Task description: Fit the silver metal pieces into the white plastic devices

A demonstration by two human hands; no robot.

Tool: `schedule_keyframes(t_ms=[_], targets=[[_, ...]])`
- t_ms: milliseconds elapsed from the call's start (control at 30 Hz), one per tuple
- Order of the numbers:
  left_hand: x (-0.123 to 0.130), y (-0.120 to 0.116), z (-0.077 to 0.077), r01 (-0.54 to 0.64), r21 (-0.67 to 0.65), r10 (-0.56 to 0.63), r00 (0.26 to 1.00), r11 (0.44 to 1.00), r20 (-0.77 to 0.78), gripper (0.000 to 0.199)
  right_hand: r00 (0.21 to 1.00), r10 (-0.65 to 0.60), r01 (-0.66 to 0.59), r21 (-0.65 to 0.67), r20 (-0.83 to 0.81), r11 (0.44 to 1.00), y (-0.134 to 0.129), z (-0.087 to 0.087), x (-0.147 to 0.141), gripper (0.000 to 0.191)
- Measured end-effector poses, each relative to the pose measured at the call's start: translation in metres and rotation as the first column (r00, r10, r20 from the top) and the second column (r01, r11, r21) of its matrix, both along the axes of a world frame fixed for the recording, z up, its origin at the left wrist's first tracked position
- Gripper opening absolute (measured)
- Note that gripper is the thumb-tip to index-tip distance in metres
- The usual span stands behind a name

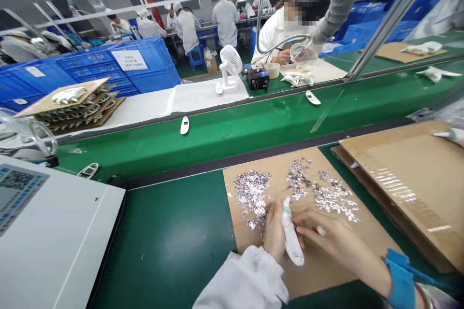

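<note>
A white handheld device (292, 240) with a narrow tip and a pale green ring stands out over the cardboard sheet (261, 270). My left hand (275, 232) is wrapped round its left side. At its right side, my right hand (326, 231) has its fingers pinched together near the device's edge; what they hold is too small to make out. Beyond my hands lie small shiny metal pieces, in a left pile (252, 190), a middle pile (299, 176) and a right pile (335, 195).
A green conveyor (224, 130) with white device shells runs across, beyond the mat. A white box (54, 231) stands at left, stacked cardboard (409, 169) at right. A co-worker (275, 34) sits opposite, near a white fan (230, 65). A blue strap (400, 275) circles my right wrist.
</note>
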State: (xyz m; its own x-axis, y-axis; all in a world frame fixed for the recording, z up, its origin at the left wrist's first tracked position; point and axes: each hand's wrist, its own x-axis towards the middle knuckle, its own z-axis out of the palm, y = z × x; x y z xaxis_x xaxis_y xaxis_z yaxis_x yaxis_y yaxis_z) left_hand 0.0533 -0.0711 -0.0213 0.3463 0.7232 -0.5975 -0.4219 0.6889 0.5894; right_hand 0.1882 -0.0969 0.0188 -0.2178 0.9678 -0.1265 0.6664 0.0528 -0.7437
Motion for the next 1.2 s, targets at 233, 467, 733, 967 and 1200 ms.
schedule_keyframes(t_ms=[233, 467, 733, 967, 1200], targets=[[0.000, 0.001, 0.001, -0.038, -0.013, 0.038, 0.999, 0.999, -0.004, 0.049, 0.996, 0.091, -0.088, 0.094, -0.023, 0.992, 0.001, -0.004, -0.003, 0.011], [-0.001, 0.005, 0.003, -0.031, -0.109, 0.038, 0.997, 0.994, 0.069, 0.050, 0.998, 0.056, -0.060, 0.099, 0.041, 0.993, -0.005, 0.000, -0.007, 0.022], [-0.001, -0.001, 0.006, -0.010, -0.034, 0.014, 0.994, 0.999, 0.109, 0.043, 0.988, -0.107, 0.083, 0.207, 0.110, 0.975, 0.033, 0.013, 0.006, 0.026], [-0.005, -0.011, 0.007, 0.138, 0.201, -0.198, 0.928, 0.970, 0.317, 0.029, 0.932, 0.231, -0.267, 0.096, 0.278, 0.959, 0.098, -0.006, -0.014, 0.013], [-0.007, -0.009, 0.005, 0.113, 0.216, -0.191, 0.902, 0.970, 0.387, 0.026, 0.857, 0.311, -0.375, 0.081, 0.411, 0.924, 0.101, -0.006, -0.032, 0.016]])
